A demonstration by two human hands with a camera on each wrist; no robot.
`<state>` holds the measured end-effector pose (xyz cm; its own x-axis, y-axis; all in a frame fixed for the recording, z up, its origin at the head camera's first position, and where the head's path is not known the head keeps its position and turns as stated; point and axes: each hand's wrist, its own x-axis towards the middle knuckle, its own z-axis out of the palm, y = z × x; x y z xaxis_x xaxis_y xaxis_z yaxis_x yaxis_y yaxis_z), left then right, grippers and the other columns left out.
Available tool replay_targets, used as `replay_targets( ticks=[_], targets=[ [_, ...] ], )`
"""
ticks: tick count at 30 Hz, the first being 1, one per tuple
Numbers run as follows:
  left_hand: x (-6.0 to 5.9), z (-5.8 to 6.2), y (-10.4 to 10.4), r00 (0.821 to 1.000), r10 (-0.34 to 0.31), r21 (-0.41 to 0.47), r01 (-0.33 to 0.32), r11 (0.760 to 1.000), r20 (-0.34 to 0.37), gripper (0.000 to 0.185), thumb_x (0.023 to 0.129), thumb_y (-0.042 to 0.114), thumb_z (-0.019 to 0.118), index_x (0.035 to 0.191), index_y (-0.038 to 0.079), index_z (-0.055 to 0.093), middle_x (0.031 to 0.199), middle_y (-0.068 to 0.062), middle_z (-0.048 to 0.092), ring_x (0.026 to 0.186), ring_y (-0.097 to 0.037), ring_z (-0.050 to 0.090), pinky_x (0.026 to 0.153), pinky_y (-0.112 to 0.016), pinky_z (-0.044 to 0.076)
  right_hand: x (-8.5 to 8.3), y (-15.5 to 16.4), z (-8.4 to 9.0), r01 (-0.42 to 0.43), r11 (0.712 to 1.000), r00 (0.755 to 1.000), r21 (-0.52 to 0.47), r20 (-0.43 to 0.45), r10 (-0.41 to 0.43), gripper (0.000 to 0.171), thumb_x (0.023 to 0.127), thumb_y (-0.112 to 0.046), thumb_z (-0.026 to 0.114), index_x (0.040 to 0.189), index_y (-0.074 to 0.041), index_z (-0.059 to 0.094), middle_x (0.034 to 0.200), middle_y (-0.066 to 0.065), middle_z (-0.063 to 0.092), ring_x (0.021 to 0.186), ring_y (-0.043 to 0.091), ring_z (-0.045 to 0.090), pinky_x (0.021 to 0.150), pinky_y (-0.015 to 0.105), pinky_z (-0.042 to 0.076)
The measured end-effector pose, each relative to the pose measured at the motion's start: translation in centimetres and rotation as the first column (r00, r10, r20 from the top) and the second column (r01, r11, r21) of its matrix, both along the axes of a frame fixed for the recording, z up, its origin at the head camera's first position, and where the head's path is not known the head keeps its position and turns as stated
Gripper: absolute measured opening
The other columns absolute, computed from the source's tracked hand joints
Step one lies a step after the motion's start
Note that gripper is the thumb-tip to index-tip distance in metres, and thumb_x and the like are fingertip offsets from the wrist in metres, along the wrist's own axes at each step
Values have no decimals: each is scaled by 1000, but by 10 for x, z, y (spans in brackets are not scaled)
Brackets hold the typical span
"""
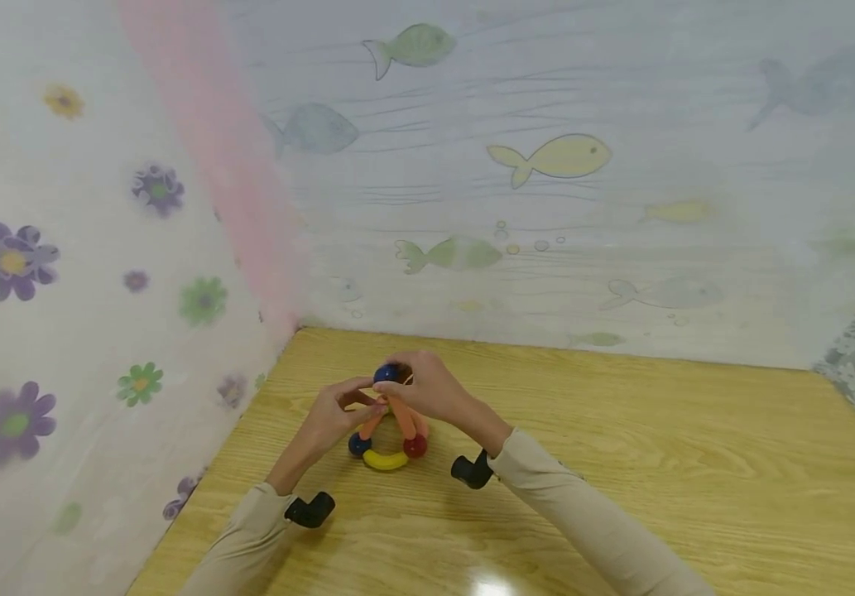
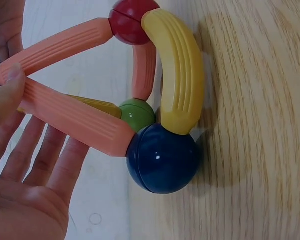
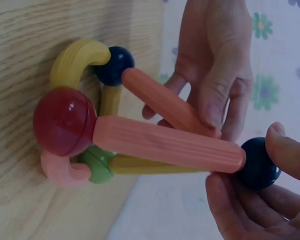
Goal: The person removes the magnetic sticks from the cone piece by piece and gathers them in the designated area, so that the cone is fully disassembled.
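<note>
A toy frame of rods and balls stands on the wooden table (image 1: 621, 463). Its base has a dark blue ball (image 2: 162, 157), a yellow curved rod (image 2: 177, 75), a red ball (image 3: 64, 121) and a green ball (image 2: 137, 114). Two orange rods (image 3: 167, 142) lean up to a point. My left hand (image 1: 367, 406) pinches the upper end of one orange rod (image 2: 72, 117), thumb on top. My right hand (image 1: 397, 377) pinches a second dark blue ball (image 3: 259, 162) at the tip of the other orange rod, right where the rods meet.
Cloth walls stand close by: a flowered one (image 1: 62, 331) on the left and a fish-patterned one (image 1: 546, 207) behind. The toy sits near the table's back left corner. Bare wood stretches to the right and front.
</note>
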<state>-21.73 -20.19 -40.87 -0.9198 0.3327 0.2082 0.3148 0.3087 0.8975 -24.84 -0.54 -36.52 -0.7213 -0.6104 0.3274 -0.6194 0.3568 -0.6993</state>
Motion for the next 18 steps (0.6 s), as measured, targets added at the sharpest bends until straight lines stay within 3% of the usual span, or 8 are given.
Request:
replay_targets(
  ticks=[4, 10, 18],
  targets=[
    [5, 6, 3, 1000, -22, 36, 22, 999, -9, 39, 89, 5, 65, 128, 1, 58, 121, -18, 59, 98, -32, 59, 78, -34, 53, 0, -1, -4, 22, 999, 999, -28, -28, -22, 15, 88, -19, 69, 99, -7, 69, 83, -2, 65, 68, 7, 57, 59, 23, 49],
    [-7, -10, -1, 999, -28, 46, 27, 999, 26, 41, 90, 14, 66, 130, 10, 58, 125, -11, 57, 103, -28, 58, 80, -31, 52, 0, 1, -6, 1, 997, 1000, -82, 9, -1, 15, 89, -17, 68, 99, -7, 69, 85, 0, 66, 69, 9, 59, 62, 24, 51],
    [-10, -14, 0, 997, -59, 66, 56, 996, 39, 43, 89, 20, 67, 131, 12, 58, 126, -9, 58, 107, -28, 58, 85, -35, 51, 1, 4, -3, 30, 998, 999, -64, 36, -28, 19, 89, -20, 68, 101, -6, 69, 89, 2, 66, 73, 9, 61, 65, 22, 51]
  ],
)
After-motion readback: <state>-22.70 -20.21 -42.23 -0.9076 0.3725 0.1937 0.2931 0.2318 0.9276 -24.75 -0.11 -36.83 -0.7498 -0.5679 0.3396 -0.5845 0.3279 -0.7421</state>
